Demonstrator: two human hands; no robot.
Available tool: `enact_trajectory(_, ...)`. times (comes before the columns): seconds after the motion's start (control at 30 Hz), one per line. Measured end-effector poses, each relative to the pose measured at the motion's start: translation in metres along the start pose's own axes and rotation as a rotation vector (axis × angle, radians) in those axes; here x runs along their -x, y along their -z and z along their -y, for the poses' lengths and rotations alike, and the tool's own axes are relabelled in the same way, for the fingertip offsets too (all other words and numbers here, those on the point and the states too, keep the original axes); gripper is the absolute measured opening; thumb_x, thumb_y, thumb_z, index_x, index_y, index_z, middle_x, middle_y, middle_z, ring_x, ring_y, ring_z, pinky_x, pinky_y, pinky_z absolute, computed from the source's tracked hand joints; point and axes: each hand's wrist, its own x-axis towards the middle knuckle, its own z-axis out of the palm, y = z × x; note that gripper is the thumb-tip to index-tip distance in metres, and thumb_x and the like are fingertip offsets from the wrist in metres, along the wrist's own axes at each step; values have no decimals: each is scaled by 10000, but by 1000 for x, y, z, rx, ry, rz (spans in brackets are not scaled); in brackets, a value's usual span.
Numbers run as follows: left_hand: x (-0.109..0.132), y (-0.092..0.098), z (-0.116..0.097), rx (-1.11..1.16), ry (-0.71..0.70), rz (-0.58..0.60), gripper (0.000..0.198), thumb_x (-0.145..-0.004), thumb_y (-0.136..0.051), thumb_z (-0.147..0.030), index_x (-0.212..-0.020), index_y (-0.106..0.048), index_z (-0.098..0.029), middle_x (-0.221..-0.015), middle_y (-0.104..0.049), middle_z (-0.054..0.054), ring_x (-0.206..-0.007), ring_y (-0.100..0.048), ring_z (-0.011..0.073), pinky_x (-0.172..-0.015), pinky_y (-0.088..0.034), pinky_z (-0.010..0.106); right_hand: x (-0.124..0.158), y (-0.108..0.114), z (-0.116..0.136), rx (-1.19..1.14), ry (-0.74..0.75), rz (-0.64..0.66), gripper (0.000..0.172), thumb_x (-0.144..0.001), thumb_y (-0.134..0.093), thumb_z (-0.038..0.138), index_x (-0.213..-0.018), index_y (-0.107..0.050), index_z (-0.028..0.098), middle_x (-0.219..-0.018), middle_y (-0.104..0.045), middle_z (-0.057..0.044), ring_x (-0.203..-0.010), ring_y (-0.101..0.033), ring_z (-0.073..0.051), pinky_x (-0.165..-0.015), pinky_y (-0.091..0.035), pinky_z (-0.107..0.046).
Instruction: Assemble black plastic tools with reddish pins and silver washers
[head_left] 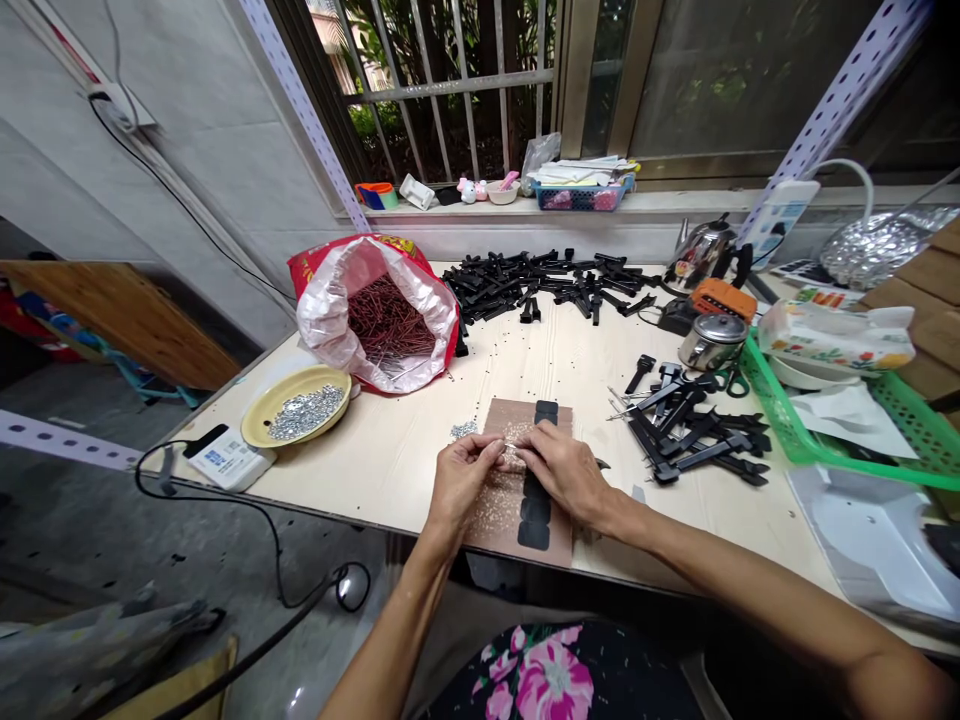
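My left hand (467, 478) and my right hand (566, 470) meet over a brown board (499, 520), fingertips pinched close together. Between them is a tiny light-coloured piece, too small to name. Small pale bits are scattered on the board. A strip of black rounded pads (534, 520) runs down its right side, partly under my right hand. Just beyond my left hand lies a little heap of small silvery pieces (464, 429). To the right, black plastic parts with metal pins (686, 425) lie in a loose pile.
A red-and-white bag (322, 310) of dark reddish rods (390, 325) lies open at the back left. Nearby are a yellow bowl (259, 415) of silvery pieces and a white device (229, 458). More black parts (517, 280) lie behind. A green basket (795, 435) and metal pot (712, 345) stand right.
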Motion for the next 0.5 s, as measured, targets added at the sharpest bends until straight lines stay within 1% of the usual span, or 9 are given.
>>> enact_trajectory(0.07,0,0,1,4,5,4,235,-655,-754,-302,-811,-687,-139,-660,-647,-4,-563,-587,95,-590,-467,211,2,-1,-1,148,38,-16,241,-958,-385,291,-964,-607,197,-886,-592,-54,-780,-560,-152,-638,-392,-241)
enact_trajectory(0.13,0,0,1,5,11,5,235,-657,-754,-303,-809,-688,-138,-654,-648,-3,-566,-591,98,-590,-469,212,3,-2,-3,180,40,-5,260,-965,-370,301,-961,-612,207,-861,-590,-43,-763,-562,-147,-623,-391,-237)
enact_trajectory(0.23,1,-3,0,28,39,2,243,-644,-766,-299,-804,-690,-132,-661,-653,-1,-565,-595,98,-591,-477,210,3,-2,-5,52,19,8,229,-963,-384,299,-1017,-594,227,-891,-580,-27,-772,-569,-135,-629,-414,-227)
enact_trajectory(0.33,2,-8,-3,71,84,13,263,-631,-778,-296,-812,-697,-124,-670,-661,5,-563,-594,90,-589,-490,198,4,2,-7,-63,12,-26,189,-951,-416,278,-1010,-581,209,-907,-573,-34,-806,-572,-143,-684,-444,-242)
enact_trajectory(0.4,4,-12,-3,121,133,43,279,-640,-774,-316,-817,-700,-113,-665,-663,12,-573,-597,89,-605,-505,197,6,5,-9,-77,7,-36,180,-946,-425,275,-971,-587,201,-884,-572,-35,-794,-570,-145,-700,-451,-250)
enact_trajectory(0.5,5,-17,-3,220,198,90,314,-657,-761,-355,-817,-699,-92,-633,-651,23,-591,-608,97,-638,-533,214,8,10,-12,-33,-13,-38,170,-938,-447,279,-955,-601,211,-884,-568,-27,-779,-566,-134,-695,-450,-238)
